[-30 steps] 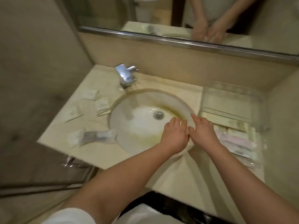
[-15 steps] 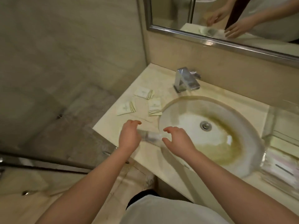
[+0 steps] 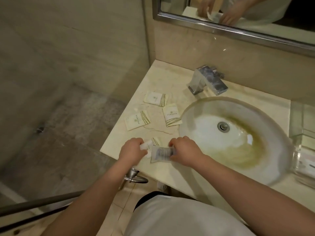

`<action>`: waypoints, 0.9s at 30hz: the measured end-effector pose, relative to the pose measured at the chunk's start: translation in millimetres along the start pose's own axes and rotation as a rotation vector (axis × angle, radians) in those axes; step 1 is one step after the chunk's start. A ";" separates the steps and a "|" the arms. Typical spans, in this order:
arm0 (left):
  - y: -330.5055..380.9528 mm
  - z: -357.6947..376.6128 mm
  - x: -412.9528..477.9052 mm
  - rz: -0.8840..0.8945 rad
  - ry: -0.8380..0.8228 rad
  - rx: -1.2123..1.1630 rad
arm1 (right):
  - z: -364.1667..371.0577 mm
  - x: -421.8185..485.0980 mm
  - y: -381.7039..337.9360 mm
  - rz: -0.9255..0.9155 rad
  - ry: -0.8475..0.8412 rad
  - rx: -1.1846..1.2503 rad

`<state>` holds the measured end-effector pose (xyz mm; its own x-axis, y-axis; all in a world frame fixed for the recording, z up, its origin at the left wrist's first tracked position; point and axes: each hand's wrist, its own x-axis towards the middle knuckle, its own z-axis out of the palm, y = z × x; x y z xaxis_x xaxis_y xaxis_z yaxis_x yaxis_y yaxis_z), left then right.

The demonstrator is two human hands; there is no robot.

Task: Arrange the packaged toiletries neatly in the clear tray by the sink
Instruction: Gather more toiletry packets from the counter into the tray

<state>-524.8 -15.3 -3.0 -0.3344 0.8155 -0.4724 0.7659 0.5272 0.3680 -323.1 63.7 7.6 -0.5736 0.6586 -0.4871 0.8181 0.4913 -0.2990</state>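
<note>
Left of the sink basin (image 3: 238, 143), three cream sachets lie flat and apart on the marble surface (image 3: 170, 79): the far sachet (image 3: 157, 98), the sachet nearest the basin (image 3: 171, 114) and the left sachet (image 3: 137, 120). Nearer the front edge, still left of the basin, both hands meet over a small heap of packets. The left hand (image 3: 132, 151) has its grip closed on a pale packet (image 3: 148, 144); the right hand (image 3: 185, 150) pinches a clear printed packet (image 3: 162, 152) between curled fingers. A chrome faucet (image 3: 207, 80) stands behind the basin. The clear tray (image 3: 302, 147) sits right of the basin, with packaged items inside, too blurred to count.
</note>
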 end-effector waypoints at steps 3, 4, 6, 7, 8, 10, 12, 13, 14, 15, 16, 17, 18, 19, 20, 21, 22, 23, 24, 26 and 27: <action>3.7 -7.2 4.3 -0.038 0.002 -0.131 | 0.2 -4.5 6.2 0.059 -0.029 0.100; 6.9 -9.8 5.6 -0.039 0.006 -0.167 | -1.3 -7.5 10.4 0.089 -0.034 0.179; 17.7 -14.6 6.5 -0.019 0.006 -0.211 | -4.6 -15.8 22.3 0.149 -0.022 0.395; 26.0 -15.8 6.7 -0.001 0.002 -0.225 | -7.9 -22.6 29.5 0.174 -0.002 0.510; 36.8 -15.6 6.2 0.019 -0.005 -0.242 | -11.4 -30.8 38.1 0.201 0.022 0.620; 60.4 -13.1 4.1 0.045 -0.033 -0.283 | -19.0 -49.2 55.5 0.253 0.081 0.817; 90.9 -6.1 1.4 0.083 -0.067 -0.304 | -24.6 -72.9 78.6 0.306 0.164 1.015; 107.2 -0.6 0.4 0.111 -0.082 -0.311 | -26.2 -85.8 91.9 0.323 0.203 1.120; 123.4 5.6 -0.6 0.138 -0.091 -0.319 | -27.1 -97.9 105.8 0.327 0.244 1.209; 137.5 11.3 -1.9 0.160 -0.096 -0.324 | -27.3 -108.6 117.5 0.323 0.286 1.272; 155.8 19.9 -4.2 0.186 -0.103 -0.323 | -26.9 -122.7 132.7 0.327 0.338 1.322; 174.4 30.0 -6.7 0.207 -0.114 -0.325 | -26.3 -137.7 148.2 0.335 0.390 1.366; 194.4 40.5 -10.8 0.226 -0.124 -0.326 | -25.6 -153.7 164.8 0.355 0.439 1.408; 214.2 50.3 -15.1 0.241 -0.131 -0.330 | -24.6 -169.5 181.2 0.384 0.485 1.441; 231.0 58.5 -20.0 0.251 -0.135 -0.337 | -23.0 -182.6 194.8 0.416 0.530 1.464; 251.2 69.2 -25.6 0.266 -0.146 -0.344 | -19.2 -197.9 212.9 0.450 0.590 1.479; 271.0 80.1 -31.6 0.278 -0.160 -0.351 | -14.9 -212.4 230.6 0.489 0.658 1.497; 290.8 91.2 -37.3 0.290 -0.174 -0.355 | -10.8 -226.2 249.0 0.539 0.729 1.513; 309.7 101.7 -42.7 0.301 -0.188 -0.361 | -6.4 -238.9 267.7 0.597 0.799 1.533; 341.9 120.1 -52.1 0.326 -0.210 -0.385 | 1.7 -262.1 303.9 0.734 0.876 1.594; 357.6 129.4 -55.9 0.341 -0.215 -0.384 | 3.4 -273.3 322.4 0.794 0.868 1.632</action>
<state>-161.1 96.7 51.4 0.0483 0.9093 -0.4134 0.5425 0.3236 0.7752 97.6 40.1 41.6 0.4097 0.7199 -0.5603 -0.1728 -0.5419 -0.8225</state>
